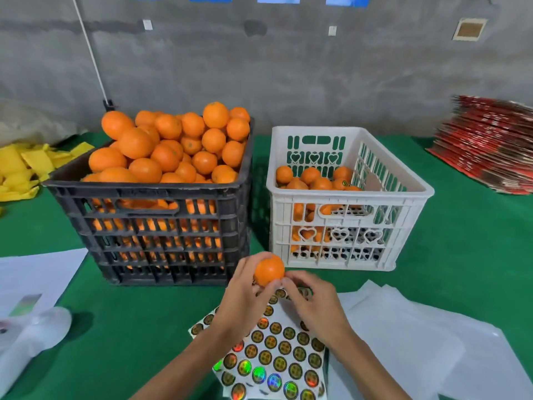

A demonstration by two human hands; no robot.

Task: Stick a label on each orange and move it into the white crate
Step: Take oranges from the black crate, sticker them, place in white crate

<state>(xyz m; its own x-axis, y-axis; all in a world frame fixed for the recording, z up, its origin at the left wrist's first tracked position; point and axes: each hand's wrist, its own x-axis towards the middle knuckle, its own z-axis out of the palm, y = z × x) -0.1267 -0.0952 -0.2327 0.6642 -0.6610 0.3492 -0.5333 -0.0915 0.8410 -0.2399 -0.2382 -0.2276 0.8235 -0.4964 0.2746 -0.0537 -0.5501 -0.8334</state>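
Head cam: left hand gripped an orange above the sticker sheet, probably steadying it for labelling. Right hand had curled fingertips touching the fruit's lower edge; couldn't tell if they pinched a sticker. White crate waited just behind, partly filled.

Yellow pouches far left; red cardboard stack right.

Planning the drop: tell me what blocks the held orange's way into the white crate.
Nothing visible does. The orange, gripped by the left hand, sits just before the white crate, whose near wall rises above it; the top is open.
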